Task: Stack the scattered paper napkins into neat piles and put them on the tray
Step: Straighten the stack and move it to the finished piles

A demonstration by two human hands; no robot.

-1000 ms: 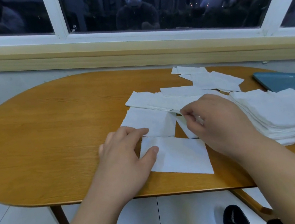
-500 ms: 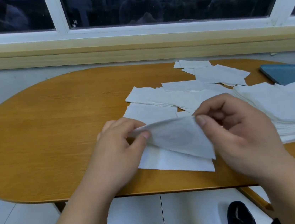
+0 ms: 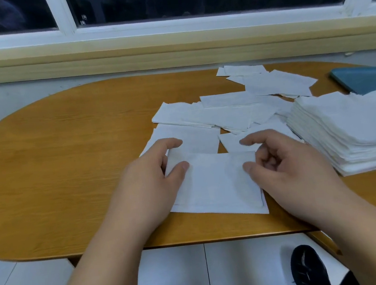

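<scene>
A white paper napkin [image 3: 217,176] lies flat on top of another napkin [image 3: 238,209] near the table's front edge. My left hand [image 3: 145,187] pinches its left edge, thumb on top. My right hand [image 3: 289,167] holds its right edge with the thumb on top and curled fingers at the side. Several loose napkins [image 3: 214,115] lie scattered just beyond my hands, and more [image 3: 276,81] lie farther back. A tall pile of napkins [image 3: 346,127] stands to the right. Behind it is the blue tray [image 3: 368,77], partly hidden.
The oval wooden table [image 3: 65,157] is bare wood on its left half. A wall and window sill [image 3: 171,49] run right behind it. A black shoe [image 3: 309,269] shows on the floor below the front edge.
My right hand picked a napkin from the scatter, both hands held it up, and now it lies flat on the napkin at the front edge.
</scene>
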